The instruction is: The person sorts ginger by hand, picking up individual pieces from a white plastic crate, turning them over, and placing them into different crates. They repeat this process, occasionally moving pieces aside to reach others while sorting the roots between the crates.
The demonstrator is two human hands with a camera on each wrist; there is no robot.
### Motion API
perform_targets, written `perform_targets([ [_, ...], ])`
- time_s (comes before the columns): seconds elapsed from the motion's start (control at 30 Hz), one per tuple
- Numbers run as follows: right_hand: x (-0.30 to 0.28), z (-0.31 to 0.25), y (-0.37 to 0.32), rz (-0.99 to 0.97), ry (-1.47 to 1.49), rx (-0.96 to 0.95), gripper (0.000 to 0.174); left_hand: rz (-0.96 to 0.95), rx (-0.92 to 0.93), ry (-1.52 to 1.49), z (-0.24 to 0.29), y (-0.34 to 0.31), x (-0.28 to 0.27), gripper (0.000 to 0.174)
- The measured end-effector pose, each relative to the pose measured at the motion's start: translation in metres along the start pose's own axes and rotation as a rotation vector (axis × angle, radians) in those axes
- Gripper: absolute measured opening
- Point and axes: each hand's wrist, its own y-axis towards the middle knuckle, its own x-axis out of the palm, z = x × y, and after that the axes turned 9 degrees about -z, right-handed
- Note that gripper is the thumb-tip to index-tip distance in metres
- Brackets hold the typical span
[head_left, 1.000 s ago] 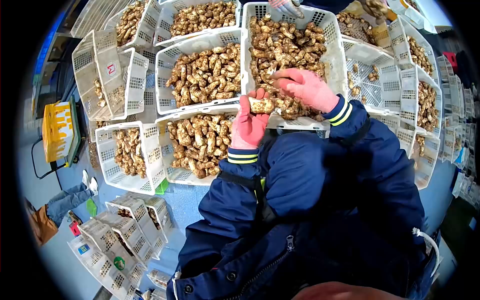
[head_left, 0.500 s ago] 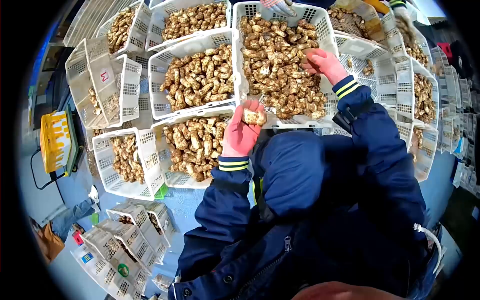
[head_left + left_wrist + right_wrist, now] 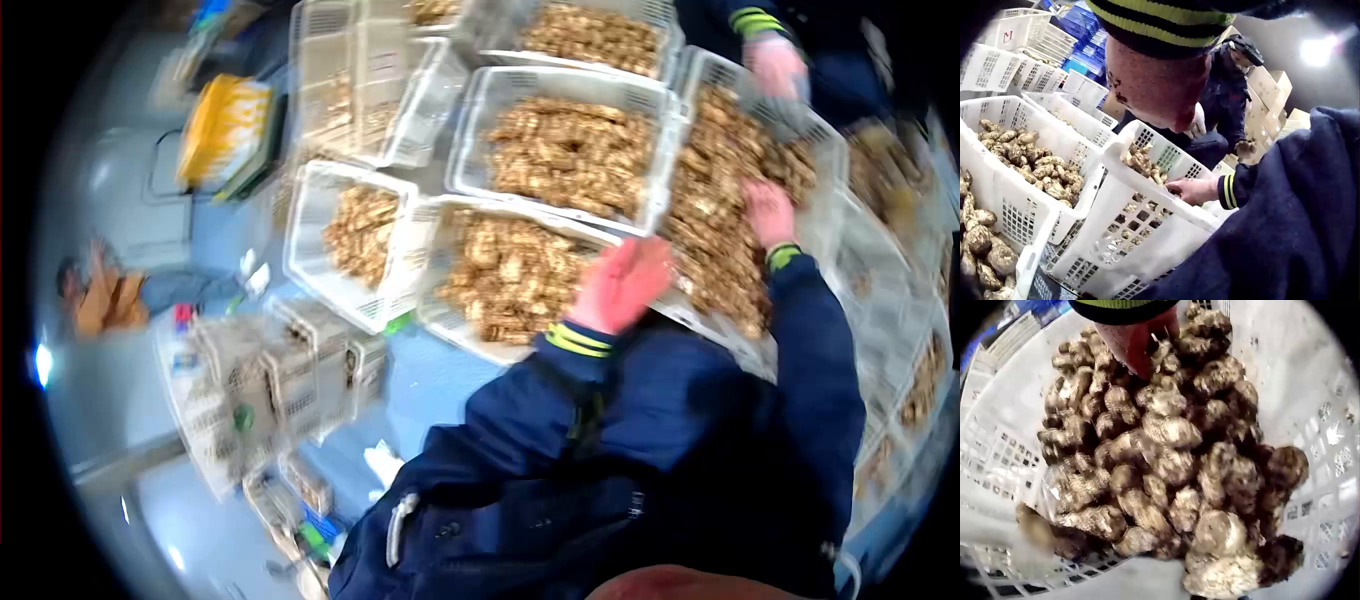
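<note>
A white perforated plastic crate [image 3: 1291,356] holds a heap of stubby brown-and-cream mushrooms [image 3: 1172,434] with dirt on them. My right hand [image 3: 770,212] reaches into this heap, its fingertips [image 3: 1141,365] down among the mushrooms; I cannot tell whether they grip one. Near the crate's left side is my left hand [image 3: 622,285], blurred, fingers extended and no mushroom visible in it. In the left wrist view its fingers are hidden behind the back of the hand. Another person's gloved hand [image 3: 778,72] hangs over the crate's far end.
More crates of mushrooms [image 3: 575,150] stand to the left, one [image 3: 515,275] close beside my left forearm. Stacked crates [image 3: 270,375] occupy the blue floor at lower left. A yellow-and-white bin [image 3: 225,130] and a seated person [image 3: 110,295] are farther off.
The head view has swung left, shifting the crates rightward and blurring them. The mushroom in my left palm no longer shows. My right hand has moved from the crate's right side into the heap.
</note>
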Motion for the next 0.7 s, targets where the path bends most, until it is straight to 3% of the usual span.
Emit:
perform_targets([
  [0.03,0.030,0.002,0.007,-0.007,-0.146,-0.011,0.033,-0.027,-0.013,0.027,0.000,0.000,0.006,0.038],
  [0.07,-0.018,-0.012,-0.004,0.073,-0.096,-0.022,0.035,-0.021,0.003,0.045,0.001,0.000,0.012,0.038],
  [0.1,-0.034,-0.014,-0.005,0.025,-0.009,0.012,0.036,-0.017,-0.008,0.052,0.002,-0.001,0.016,0.038],
  [0.23,0.018,0.009,-0.002,-0.030,-0.048,-0.007,0.033,-0.045,0.022,0.087,0.002,-0.013,0.024,0.038],
  [0.27,-0.007,0.006,-0.008,-0.282,0.094,0.097,0.041,-0.057,0.032,0.082,0.001,-0.018,0.024,0.037],
  [0.37,-0.040,0.016,-0.030,-0.430,0.202,0.139,0.057,-0.064,0.027,0.072,-0.004,-0.028,0.021,0.036],
  [0.4,-0.066,0.016,-0.043,-0.498,0.232,0.229,0.058,-0.082,0.022,0.048,-0.005,-0.034,0.025,0.036],
  [0.43,-0.065,0.017,-0.048,-0.551,0.068,0.226,0.058,-0.100,0.017,0.024,-0.004,-0.039,0.028,0.035],
  [0.5,-0.098,0.007,-0.074,-0.763,0.123,0.340,0.056,-0.110,0.036,0.022,-0.005,-0.049,0.032,0.033],
  [0.53,-0.081,0.006,-0.094,-0.639,-0.059,0.221,0.057,-0.119,0.043,0.003,-0.004,-0.053,0.032,0.032],
  [0.6,-0.061,0.004,-0.103,-0.658,-0.253,0.032,0.050,-0.103,0.057,-0.032,0.003,-0.056,0.030,0.031],
  [0.67,-0.049,0.001,-0.097,-0.860,-0.302,-0.002,0.038,-0.135,0.066,-0.038,0.004,-0.058,0.025,0.031],
  [0.7,-0.015,0.005,-0.082,-0.901,-0.331,0.034,0.034,-0.159,0.071,-0.037,0.007,-0.058,0.024,0.031],
])
